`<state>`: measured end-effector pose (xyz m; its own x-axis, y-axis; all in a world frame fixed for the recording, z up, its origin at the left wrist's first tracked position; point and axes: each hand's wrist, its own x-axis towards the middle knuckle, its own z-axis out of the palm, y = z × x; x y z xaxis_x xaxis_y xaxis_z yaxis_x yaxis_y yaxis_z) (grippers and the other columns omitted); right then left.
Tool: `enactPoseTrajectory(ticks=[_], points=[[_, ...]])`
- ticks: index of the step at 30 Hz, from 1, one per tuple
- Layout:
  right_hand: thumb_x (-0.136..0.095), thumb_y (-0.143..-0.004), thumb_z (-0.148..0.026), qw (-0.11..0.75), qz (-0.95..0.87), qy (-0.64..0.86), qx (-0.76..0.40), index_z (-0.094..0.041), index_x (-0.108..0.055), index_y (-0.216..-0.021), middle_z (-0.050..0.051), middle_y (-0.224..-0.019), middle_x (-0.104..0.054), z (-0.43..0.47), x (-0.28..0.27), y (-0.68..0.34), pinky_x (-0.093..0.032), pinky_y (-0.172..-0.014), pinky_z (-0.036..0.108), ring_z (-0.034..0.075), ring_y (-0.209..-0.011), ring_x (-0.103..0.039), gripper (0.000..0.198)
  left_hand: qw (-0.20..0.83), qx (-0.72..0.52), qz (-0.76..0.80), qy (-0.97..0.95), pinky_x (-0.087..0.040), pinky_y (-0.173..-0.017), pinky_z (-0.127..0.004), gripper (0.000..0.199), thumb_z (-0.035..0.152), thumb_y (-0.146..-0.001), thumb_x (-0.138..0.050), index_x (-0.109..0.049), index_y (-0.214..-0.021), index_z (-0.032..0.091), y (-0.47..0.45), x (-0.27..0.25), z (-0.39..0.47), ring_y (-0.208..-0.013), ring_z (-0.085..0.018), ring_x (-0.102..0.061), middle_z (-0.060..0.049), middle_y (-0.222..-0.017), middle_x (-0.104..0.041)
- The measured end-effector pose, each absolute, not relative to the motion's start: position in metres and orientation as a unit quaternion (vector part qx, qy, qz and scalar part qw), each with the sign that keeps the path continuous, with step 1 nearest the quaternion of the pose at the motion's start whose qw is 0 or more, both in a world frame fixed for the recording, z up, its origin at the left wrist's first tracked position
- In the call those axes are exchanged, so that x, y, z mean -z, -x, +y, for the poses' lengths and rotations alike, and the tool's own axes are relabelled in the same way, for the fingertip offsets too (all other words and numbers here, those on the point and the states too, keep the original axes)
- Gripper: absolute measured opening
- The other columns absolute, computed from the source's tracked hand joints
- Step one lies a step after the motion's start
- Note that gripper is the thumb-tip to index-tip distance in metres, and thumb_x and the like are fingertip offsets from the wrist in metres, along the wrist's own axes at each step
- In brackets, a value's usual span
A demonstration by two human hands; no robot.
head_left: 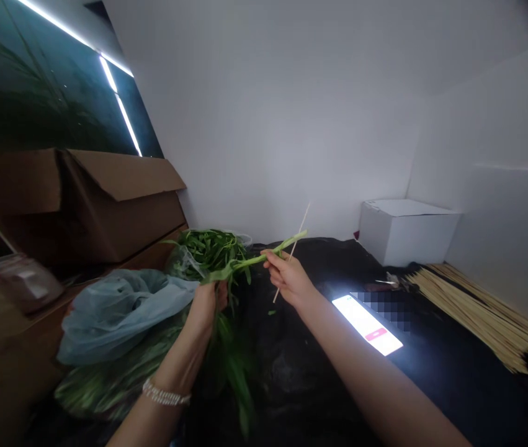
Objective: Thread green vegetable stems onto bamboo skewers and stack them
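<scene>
In the middle of the view my left hand (212,298) is closed round a leafy green stalk that looks like water spinach (250,262). Long leaves hang below this hand, blurred by motion. My right hand (288,277) pinches the same stalk near its pale cut end, which points up and right. A thin wooden stick (303,222) is also in the right hand, slanting across behind the stalk. Its lower end shows beneath the fingers. Exactly how the fingers grip the stick is hidden.
Behind my left hand lies a heap of greens (212,248) in clear plastic. A bluish plastic bag (119,316) covers more greens at left, near a cardboard box (124,217). Rightward are a lit phone (361,320), a bundle of thin sticks (473,310) and a white box (407,233).
</scene>
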<state>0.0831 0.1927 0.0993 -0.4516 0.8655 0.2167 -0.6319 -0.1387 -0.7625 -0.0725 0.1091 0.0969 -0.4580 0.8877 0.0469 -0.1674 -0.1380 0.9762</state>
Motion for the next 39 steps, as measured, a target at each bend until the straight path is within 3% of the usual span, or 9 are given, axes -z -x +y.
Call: enactPoseTrajectory(ticks=[5, 7, 10, 14, 18, 22, 28, 32, 39], points=[[-0.067, -0.078, -0.041, 0.612, -0.367, 0.221, -0.665, -0.020, -0.054, -0.083, -0.011, -0.054, -0.047, 0.225, -0.107, -0.105, -0.016, -0.031, 0.016, 0.000, -0.033, -0.023, 0.026, 0.356, -0.765, 0.475, -0.249, -0.020, -0.031, -0.014, 0.031, 0.020, -0.080, -0.038, -0.025, -0.052, 0.021, 0.124, -0.118, 0.086, -0.030, -0.005, -0.020, 0.009, -0.040, -0.020], [-0.063, -0.081, -0.045, 0.595, -0.415, 0.266, -0.635, -0.021, -0.053, -0.086, -0.011, -0.056, -0.046, 0.242, -0.101, -0.123, -0.015, -0.031, 0.015, 0.000, -0.033, -0.022, 0.027, 0.349, -0.798, 0.441, -0.217, -0.025, -0.032, -0.014, 0.027, 0.013, -0.081, -0.036, -0.031, -0.055, 0.020, 0.142, -0.129, 0.066, -0.031, -0.005, -0.025, 0.008, -0.043, -0.025], [-0.065, -0.080, -0.042, 0.509, -0.471, 0.302, -0.654, -0.018, -0.054, -0.080, -0.010, -0.054, -0.047, 0.250, -0.075, -0.130, -0.013, -0.031, 0.016, 0.000, -0.033, -0.023, 0.026, 0.390, -0.825, 0.374, -0.168, -0.041, -0.040, -0.016, 0.026, 0.006, -0.085, -0.033, -0.042, -0.063, 0.017, 0.145, -0.145, 0.039, -0.039, -0.006, -0.042, 0.005, -0.051, -0.039], [-0.074, -0.071, -0.027, 0.323, -0.555, 0.366, -0.674, -0.016, -0.056, -0.071, -0.008, -0.046, -0.048, 0.232, -0.025, -0.108, -0.013, -0.031, 0.017, 0.001, -0.030, -0.027, 0.022, 0.413, -0.825, 0.347, -0.166, -0.058, -0.065, -0.030, 0.027, 0.012, -0.095, -0.033, -0.056, -0.081, 0.014, 0.112, -0.165, 0.024, -0.066, -0.013, -0.063, -0.003, -0.073, -0.060], [-0.075, -0.061, -0.007, 0.221, -0.613, 0.427, -0.627, -0.013, -0.061, -0.095, -0.009, -0.041, -0.048, 0.226, -0.001, -0.113, -0.016, -0.032, 0.018, 0.005, -0.030, -0.034, 0.037, 0.463, -0.784, 0.381, -0.160, -0.060, -0.069, -0.037, 0.027, 0.013, -0.095, -0.038, -0.060, -0.081, 0.014, 0.074, -0.164, 0.026, -0.077, -0.018, -0.066, -0.007, -0.080, -0.063], [-0.066, -0.077, -0.020, 0.243, -0.640, 0.457, -0.567, -0.013, -0.058, -0.114, -0.009, -0.045, -0.049, 0.227, -0.015, -0.151, -0.019, -0.036, 0.018, 0.005, -0.034, -0.036, 0.038, 0.510, -0.751, 0.387, -0.162, -0.059, -0.075, -0.035, 0.022, 0.010, -0.093, -0.045, -0.065, -0.082, 0.011, 0.045, -0.143, 0.035, -0.083, -0.020, -0.068, -0.008, -0.085, -0.066], [-0.061, -0.082, -0.047, 0.316, -0.668, 0.321, -0.592, -0.017, -0.069, -0.090, 0.000, -0.069, -0.064, 0.168, -0.062, -0.177, -0.019, -0.038, 0.022, 0.004, -0.039, -0.032, 0.033, 0.546, -0.709, 0.390, -0.217, -0.054, -0.087, -0.033, 0.019, 0.013, -0.090, -0.054, -0.069, -0.078, 0.011, -0.009, -0.107, 0.063, -0.096, -0.021, -0.065, -0.011, -0.093, -0.068], [-0.072, -0.074, -0.040, 0.328, -0.711, 0.277, -0.557, -0.018, -0.074, -0.084, 0.000, -0.075, -0.067, 0.138, -0.077, -0.175, -0.038, -0.057, 0.022, 0.009, -0.061, -0.053, 0.024, 0.525, -0.702, 0.405, -0.260, -0.052, -0.076, -0.026, 0.011, 0.024, -0.080, -0.069, -0.070, -0.082, 0.013, -0.033, -0.090, 0.079, -0.088, -0.018, -0.063, -0.008, -0.093, -0.068], [-0.068, -0.074, -0.030, 0.347, -0.687, 0.296, -0.566, -0.017, -0.075, -0.080, -0.001, -0.068, -0.065, 0.145, -0.064, -0.180, -0.039, -0.061, 0.024, 0.011, -0.063, -0.053, 0.016, 0.525, -0.679, 0.419, -0.296, -0.048, -0.072, -0.027, 0.034, 0.036, -0.071, -0.078, -0.072, -0.097, 0.015, -0.051, -0.081, 0.084, -0.085, -0.018, -0.063, -0.010, -0.097, -0.070]])
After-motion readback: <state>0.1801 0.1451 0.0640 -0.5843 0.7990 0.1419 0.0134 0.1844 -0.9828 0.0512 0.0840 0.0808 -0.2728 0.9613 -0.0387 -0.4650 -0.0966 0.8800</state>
